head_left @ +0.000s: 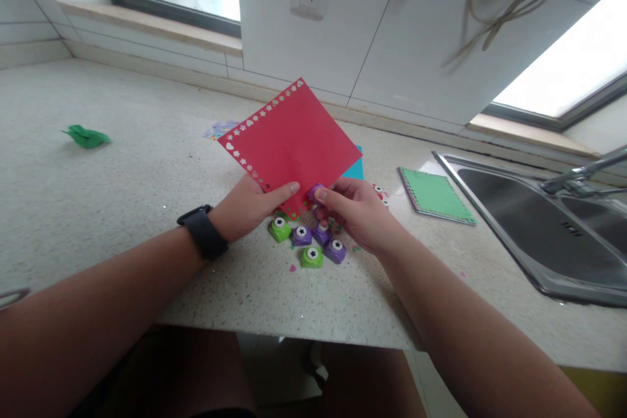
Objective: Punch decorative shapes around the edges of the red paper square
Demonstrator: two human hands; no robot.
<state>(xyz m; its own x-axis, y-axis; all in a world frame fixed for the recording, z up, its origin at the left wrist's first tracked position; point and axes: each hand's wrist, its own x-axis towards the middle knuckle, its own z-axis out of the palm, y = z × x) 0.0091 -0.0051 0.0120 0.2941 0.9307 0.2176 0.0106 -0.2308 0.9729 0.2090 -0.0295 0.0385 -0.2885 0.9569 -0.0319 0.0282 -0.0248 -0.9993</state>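
A red sheet of paper (298, 137) is held up over the counter, with heart, star and flower holes punched along its left edges. My left hand (255, 206) grips it from below, thumb on top and fingers hidden behind. My right hand (355, 209) is closed on a small purple craft punch (316, 192) at the sheet's lower right edge. Just beneath lie several other craft punches, among them a green one (312, 257) and a purple one (336, 250), with white round tops bearing dark shapes. Tiny paper cut-outs are scattered about them.
A stack of punched sheets, green on top (435, 196), lies beside the steel sink (529, 228) at right. Blue paper (353, 166) shows behind the red sheet. Crumpled green material (87, 136) lies far left. The counter's front edge (284, 333) runs before my legs.
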